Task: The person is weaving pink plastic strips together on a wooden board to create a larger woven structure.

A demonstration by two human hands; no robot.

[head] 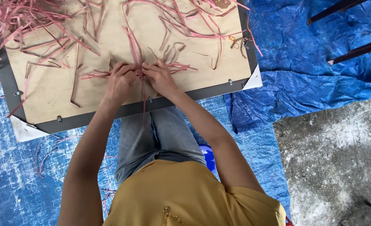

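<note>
Mustard-yellow shirt fabric (185, 196) is filling the bottom of the view, grey trousers (160, 138) above it. Both hands are meeting near the front edge of the flat brown board with a dark grey frame (47, 96), which is lying on the crumpled blue tarpaulin (302, 75). The left hand (120, 81) and right hand (160, 77) are pinching a bundle of thin pink strips (140, 73), fingers pressed together around it. By my judgement, she is knotting or plaiting; the next move needs steady tension. Loose pink strips (34, 25) are crowding the far-left corner.
</note>
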